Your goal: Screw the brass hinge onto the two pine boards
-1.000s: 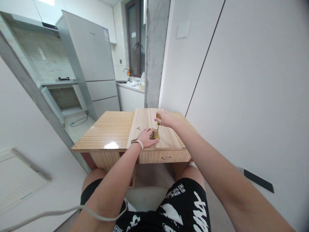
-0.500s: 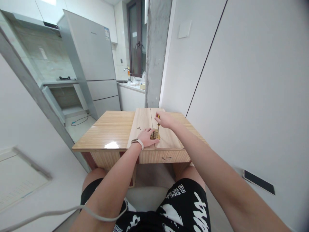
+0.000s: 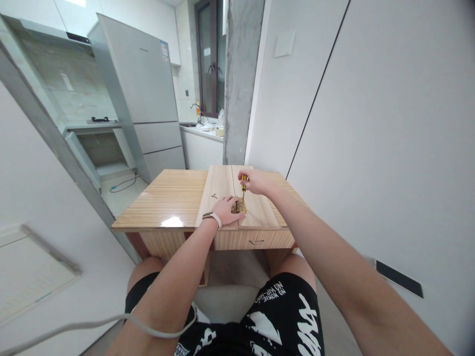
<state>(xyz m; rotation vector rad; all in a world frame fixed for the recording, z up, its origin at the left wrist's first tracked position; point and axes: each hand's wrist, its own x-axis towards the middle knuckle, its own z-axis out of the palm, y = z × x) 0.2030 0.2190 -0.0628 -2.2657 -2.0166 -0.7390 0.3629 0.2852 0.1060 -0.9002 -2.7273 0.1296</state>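
Two pale wooden boards, a left board (image 3: pixel 218 183) and a right board (image 3: pixel 260 210), lie side by side on the desk. A brass-coloured hinge (image 3: pixel 241 203) spans the seam between them. My left hand (image 3: pixel 224 209) rests on the boards, its thumb and fingers holding the hinge at its left and near edges and hiding part of it. My right hand (image 3: pixel 254 181) is closed around the yellow-and-black handle of a screwdriver (image 3: pixel 244 187). The screwdriver stands almost upright, its tip down at the hinge's right leaf. A few small screws (image 3: pixel 214 196) lie on the left board.
The wooden desk (image 3: pixel 170 193) has a drawer with a handle (image 3: pixel 256 242) under its right side. A white wall (image 3: pixel 371 123) runs close on the right. A pale cable (image 3: pixel 111 320) crosses my left forearm. The fridge (image 3: pixel 144 89) stands beyond the desk.
The fingers of my right hand have shifted on the screwdriver, so more of its yellow handle shows. My left hand stays in place at the hinge.
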